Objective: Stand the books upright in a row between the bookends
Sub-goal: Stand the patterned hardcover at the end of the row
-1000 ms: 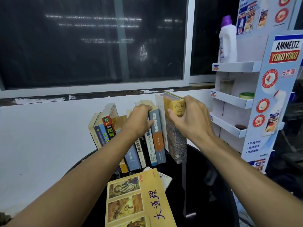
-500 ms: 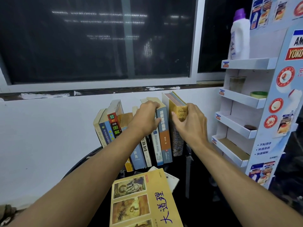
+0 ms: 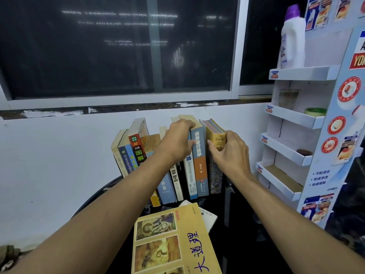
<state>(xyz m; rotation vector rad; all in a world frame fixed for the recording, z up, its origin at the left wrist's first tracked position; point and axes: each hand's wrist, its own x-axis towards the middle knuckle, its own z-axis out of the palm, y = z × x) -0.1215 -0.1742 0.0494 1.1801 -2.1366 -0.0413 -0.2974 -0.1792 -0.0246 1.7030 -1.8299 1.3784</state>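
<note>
Right fingers (image 3: 230, 135) curl round the outer side of the Troyka book (image 3: 218, 139) and the thumb presses its spine, so the right hand (image 3: 231, 155) is clamped on it. Left fingers (image 3: 187, 124) hook over the top of the blue book (image 3: 199, 155) next door with the thumb on the spines, so the left hand (image 3: 175, 141) is gripping too.

And there's the change: a second ago the Troyka book sat tilted, its foot kicked out to the right. Now it stands close to upright, tucked against the blue book. That looks like one more book seated, at the right end of the row (image 3: 177, 175)!

The row stands at the table's (image 3: 92, 198) far edge, against the wall (image 3: 49, 155). Its left books (image 3: 126, 155) lean hard to the left, so I'd say the row needs squaring up. A dark upright just right of the Troyka book may be a bookend, though I can't tell.

At the near edge a yellow book (image 3: 173, 244) lies flat with a white book (image 3: 208, 216) peeking from under it. Both are yet to be stood up.

Off the right edge stands a rack (image 3: 292, 117) with a bottle (image 3: 292, 40) on top. It crowds that end, leaving little elbow room for the right arm.
</note>
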